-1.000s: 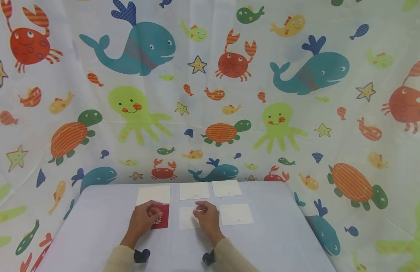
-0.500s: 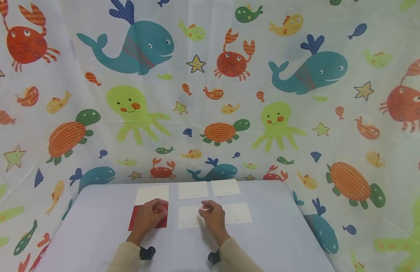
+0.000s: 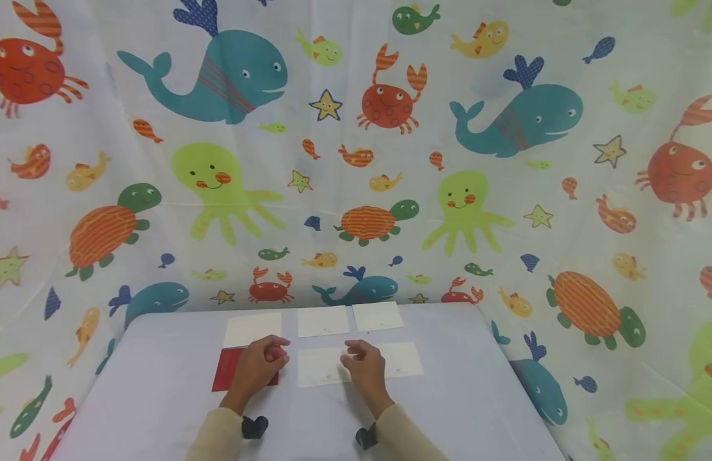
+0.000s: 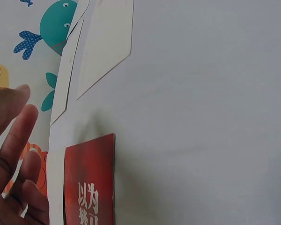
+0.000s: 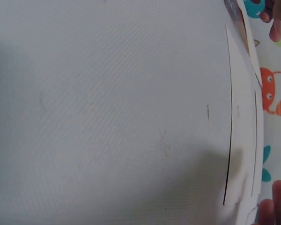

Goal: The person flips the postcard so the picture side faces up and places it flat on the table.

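Note:
My left hand (image 3: 257, 368) hovers over the right part of a red card (image 3: 225, 370), fingers loosely bent with nothing in them. White characters show on that red card (image 4: 91, 164) in the left wrist view. My right hand (image 3: 364, 371) is held over the join of two cream cards, the front middle card (image 3: 318, 368) and the front right card (image 3: 406, 360). Its fingers are relaxed and hold nothing. Behind lie three more cream cards: the back left card (image 3: 252, 326), the back middle card (image 3: 323, 321) and the back right card (image 3: 378, 316).
A white table (image 3: 460, 390) carries the cards in two rows. Directly behind its far edge hangs a curtain (image 3: 356, 173) printed with sea animals. Dark bands (image 3: 255, 428) sit at both wrists, over beige sleeves (image 3: 214, 436).
Both hands have shifted rightward over the cards, uncovering the red card's left part. The right hand has moved from the front middle card to its right edge. The head view has turned slightly right.

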The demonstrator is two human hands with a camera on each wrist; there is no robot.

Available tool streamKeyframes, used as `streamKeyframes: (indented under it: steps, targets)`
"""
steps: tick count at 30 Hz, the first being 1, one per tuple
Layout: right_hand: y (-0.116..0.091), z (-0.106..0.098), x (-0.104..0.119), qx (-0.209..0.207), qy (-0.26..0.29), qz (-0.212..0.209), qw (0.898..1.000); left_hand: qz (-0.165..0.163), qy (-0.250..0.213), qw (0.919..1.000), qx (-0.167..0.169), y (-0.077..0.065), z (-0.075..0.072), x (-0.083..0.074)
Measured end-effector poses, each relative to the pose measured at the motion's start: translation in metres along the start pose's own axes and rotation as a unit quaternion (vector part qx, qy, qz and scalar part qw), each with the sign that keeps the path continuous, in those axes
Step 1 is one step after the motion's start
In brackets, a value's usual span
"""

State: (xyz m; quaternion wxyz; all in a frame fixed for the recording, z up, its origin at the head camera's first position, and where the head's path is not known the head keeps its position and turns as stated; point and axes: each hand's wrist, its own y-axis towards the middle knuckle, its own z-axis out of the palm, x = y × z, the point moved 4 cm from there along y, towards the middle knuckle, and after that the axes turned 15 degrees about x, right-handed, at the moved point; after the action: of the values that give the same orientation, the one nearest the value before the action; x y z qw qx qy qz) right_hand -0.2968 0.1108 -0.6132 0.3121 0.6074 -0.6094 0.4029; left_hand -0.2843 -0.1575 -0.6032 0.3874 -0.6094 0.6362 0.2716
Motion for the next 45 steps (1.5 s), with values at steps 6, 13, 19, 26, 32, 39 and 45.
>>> streamKeyframes:
  steps: [6,13,19,26,32,39,45]
  targets:
    - [0.000,-0.003,-0.006,-0.003,0.000,0.008,1.000,-0.005,-0.020,0.9998,0.004,0.003,0.007,-0.001]
    - [-0.004,-0.007,-0.009,-0.009,-0.022,0.012,1.000,-0.002,-0.005,1.0000,0.008,0.003,0.015,-0.001]
    - [-0.008,-0.008,-0.012,-0.015,-0.051,0.013,0.999,0.000,0.038,0.9993,-0.001,0.003,0.021,0.000]
    - [-0.009,-0.009,-0.016,-0.026,-0.061,0.020,0.998,0.000,0.059,0.9982,-0.010,0.004,0.025,-0.001]
    - [-0.010,-0.008,-0.016,-0.031,-0.061,0.015,0.998,-0.004,0.075,0.9971,-0.011,0.006,0.030,0.003]
    - [-0.012,-0.004,-0.015,-0.033,-0.059,0.018,0.998,-0.001,0.083,0.9965,-0.003,0.007,0.034,0.005]
    - [-0.013,-0.001,-0.014,-0.027,-0.051,0.025,0.998,-0.002,0.079,0.9968,0.007,0.007,0.036,0.004]
